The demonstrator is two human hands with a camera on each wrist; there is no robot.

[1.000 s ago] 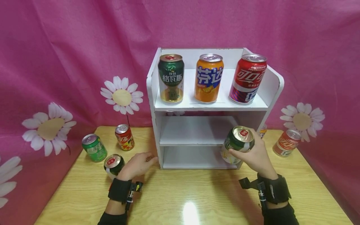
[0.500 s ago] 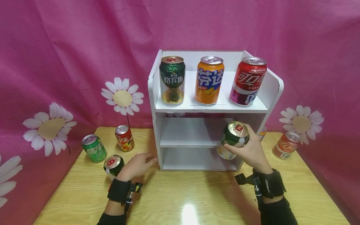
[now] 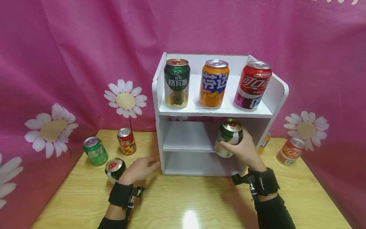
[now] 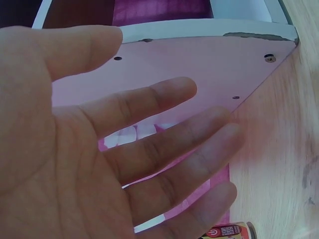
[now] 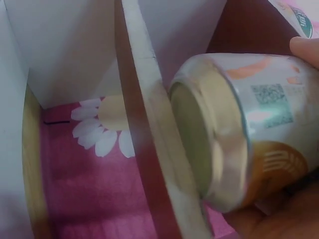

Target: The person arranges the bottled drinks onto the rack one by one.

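Observation:
In my right hand (image 3: 243, 146) is a green and white soda can (image 3: 228, 136), gripped round its side with its red-tabbed top facing up. The can is at the front of the white rack's middle shelf (image 3: 186, 136), toward its right end; in the right wrist view the can's base (image 5: 192, 144) is right by the shelf edge (image 5: 154, 114). My left hand (image 3: 140, 170) is beside the rack's left side with nothing in it. Its fingers (image 4: 149, 99) are spread and loosely extended in the left wrist view. Another green can (image 3: 115, 168) stands on the table just left of that hand.
On the top shelf (image 3: 194, 109) stand a green can (image 3: 176, 82), an orange can (image 3: 213, 84) and a red can (image 3: 253, 86). Left on the table are a bright green can (image 3: 95, 151) and a red can (image 3: 126, 141). Right are an orange-labelled container (image 3: 263, 143) and a red can (image 3: 291, 151).
My right hand has carried the green and white can leftward and up, from in front of the rack's right side to the middle shelf's front. The left hand has stayed in place.

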